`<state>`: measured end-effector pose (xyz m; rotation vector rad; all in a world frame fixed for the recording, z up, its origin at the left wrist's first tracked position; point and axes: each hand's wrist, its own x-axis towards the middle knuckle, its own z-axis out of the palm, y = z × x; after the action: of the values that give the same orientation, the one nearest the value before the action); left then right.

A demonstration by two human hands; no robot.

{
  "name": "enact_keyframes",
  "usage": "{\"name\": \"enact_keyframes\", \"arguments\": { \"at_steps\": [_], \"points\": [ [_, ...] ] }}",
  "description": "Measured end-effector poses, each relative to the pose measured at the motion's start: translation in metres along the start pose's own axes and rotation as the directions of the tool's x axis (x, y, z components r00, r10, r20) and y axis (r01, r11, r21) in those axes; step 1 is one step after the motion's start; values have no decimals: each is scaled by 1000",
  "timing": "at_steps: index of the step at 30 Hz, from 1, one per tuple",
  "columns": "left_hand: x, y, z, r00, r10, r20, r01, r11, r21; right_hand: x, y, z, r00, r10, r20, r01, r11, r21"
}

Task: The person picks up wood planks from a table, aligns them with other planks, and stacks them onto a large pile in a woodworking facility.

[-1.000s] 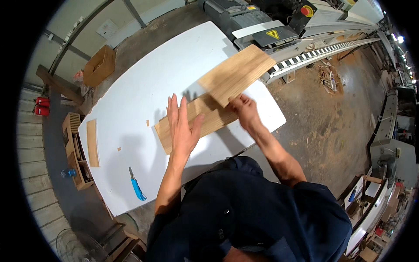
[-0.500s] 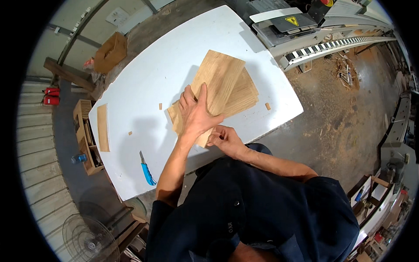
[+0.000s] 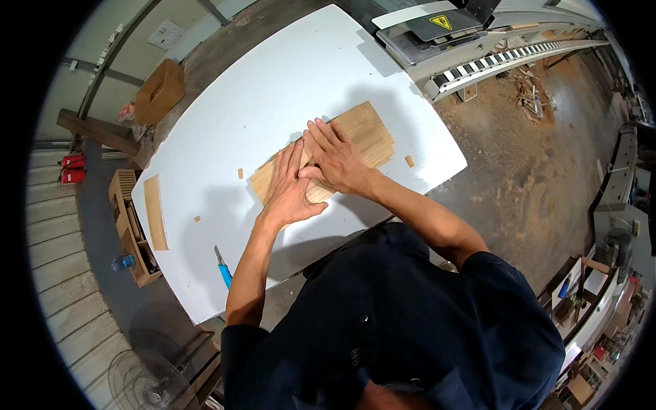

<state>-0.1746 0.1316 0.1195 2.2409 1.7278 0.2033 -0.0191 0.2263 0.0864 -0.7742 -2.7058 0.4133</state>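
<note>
Thin wood-grain boards [image 3: 367, 134] lie in a slightly uneven stack near the front edge of the white table. My left hand [image 3: 288, 190] rests flat on the stack's left part, fingers stretched out and thumb apart. Beside it, my right hand [image 3: 336, 158] lies flat across the middle with its fingers extended; the two hands meet at the thumb and fingers. Neither hand is wrapped round anything. Left of my left forearm is a blue-handled utility knife [image 3: 223, 271], blade exposed, its handle end hidden by the arm.
The white table [image 3: 273, 89] carries a narrow wooden strip [image 3: 156, 213] at its left edge and small wood chips [image 3: 409, 161] around the stack. A machine with a warning label [image 3: 437, 27] adjoins the far right. A wooden crate [image 3: 130, 232] stands beyond the left edge.
The board that lay slanted across the others now lies along the stack. My right hand has moved from the near edge onto the top, and my left hand has flattened on the boards.
</note>
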Motion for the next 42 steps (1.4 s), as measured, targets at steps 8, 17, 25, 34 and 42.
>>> {"name": "enact_keyframes", "arguments": {
  "at_steps": [8, 17, 25, 34, 42],
  "points": [
    [-18, 11, -6, 964, -210, -165, 217, 976, 26, -4, 160, -21, 836, 548, 29, -545, 822, 163],
    [-56, -30, 38, 638, -718, 279, 199, -196, -960, -30, 120, -17, 640, 645, 417, -733, 350, 583],
    [-16, -43, 19, 670, -582, 461, 320, -334, -886, -14, 112, -64, 598, 593, 539, -770, 238, 593],
    [-39, -14, 21, 695, -719, -1, 162, 157, -974, -57, 96, -61, 813, 404, 419, -487, 79, 870],
    [-82, 1, 63, 681, -624, -382, 216, 670, -710, -94, 80, -27, 931, 356, 81, -264, 504, 822]
  ]
}}
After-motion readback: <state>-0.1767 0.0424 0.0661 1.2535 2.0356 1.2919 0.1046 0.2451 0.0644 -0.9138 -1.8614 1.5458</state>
